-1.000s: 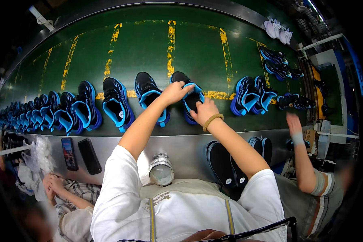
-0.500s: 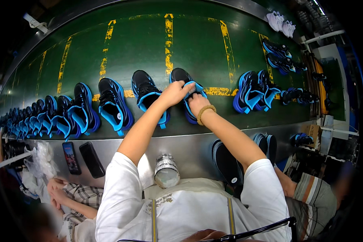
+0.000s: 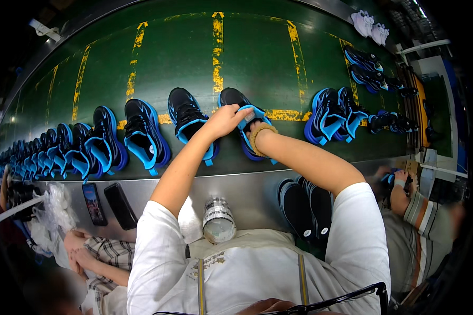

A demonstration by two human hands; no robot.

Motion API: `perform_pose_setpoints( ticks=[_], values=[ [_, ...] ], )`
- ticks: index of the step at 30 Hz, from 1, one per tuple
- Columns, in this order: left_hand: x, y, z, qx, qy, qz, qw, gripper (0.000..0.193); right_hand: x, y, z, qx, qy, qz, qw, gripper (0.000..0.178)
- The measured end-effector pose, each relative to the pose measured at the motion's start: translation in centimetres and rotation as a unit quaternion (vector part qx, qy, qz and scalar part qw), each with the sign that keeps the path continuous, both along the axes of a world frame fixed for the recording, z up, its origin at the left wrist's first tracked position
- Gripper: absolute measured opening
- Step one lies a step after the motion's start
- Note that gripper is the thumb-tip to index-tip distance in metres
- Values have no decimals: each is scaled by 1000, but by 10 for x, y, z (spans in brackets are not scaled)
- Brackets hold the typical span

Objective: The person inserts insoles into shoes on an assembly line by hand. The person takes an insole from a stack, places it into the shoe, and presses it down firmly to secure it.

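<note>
A black sneaker with bright blue lining (image 3: 233,96) sits on the green belt in front of me, toe pointing away. My left hand (image 3: 227,121) is closed on its tongue, thumb toward the pale label, and holds it up. Into the shoe's opening reaches my right hand (image 3: 259,131), its fingers hidden inside; a tan braided band circles that wrist. Just left of it stands a matching sneaker (image 3: 185,107), close to my left wrist. Another sneaker (image 3: 142,128) is farther left.
A row of like sneakers (image 3: 106,134) runs left; more (image 3: 326,113) stand right. Along the metal ledge (image 3: 247,191) are two phones (image 3: 93,205), a clear jar (image 3: 218,220) and black insoles (image 3: 295,208). People sit on both sides; the right one's hand (image 3: 400,178) is near a shoe.
My right hand has gone deeper into the sneaker, and that elbow has swung outward and up. Another insole now shows beside my arm. The right-hand person's hand has moved up.
</note>
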State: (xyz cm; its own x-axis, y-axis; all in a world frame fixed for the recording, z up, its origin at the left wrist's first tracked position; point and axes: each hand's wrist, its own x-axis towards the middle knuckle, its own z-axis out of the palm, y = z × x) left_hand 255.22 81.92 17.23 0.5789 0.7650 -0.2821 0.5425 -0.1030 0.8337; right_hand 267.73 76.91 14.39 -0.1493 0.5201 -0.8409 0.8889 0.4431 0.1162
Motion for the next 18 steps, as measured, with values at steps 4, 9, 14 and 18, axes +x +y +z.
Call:
perform_pose_setpoints(
  ticks=[4,9,14,18],
  values=[
    [3,-1,3,-8,12,8,1000,49,4,12,-7,30,94,-130,987,31],
    [3,-5,-22,-7,-26,94,995,50,12,-2,22,-21,124,39,991,41],
    [12,-18,-5,198,34,151,968,33,8,-14,62,-115,123,-7,986,61],
    [20,-20,-17,526,167,-18,834,27,4,-18,45,-75,121,-21,990,61]
  ],
)
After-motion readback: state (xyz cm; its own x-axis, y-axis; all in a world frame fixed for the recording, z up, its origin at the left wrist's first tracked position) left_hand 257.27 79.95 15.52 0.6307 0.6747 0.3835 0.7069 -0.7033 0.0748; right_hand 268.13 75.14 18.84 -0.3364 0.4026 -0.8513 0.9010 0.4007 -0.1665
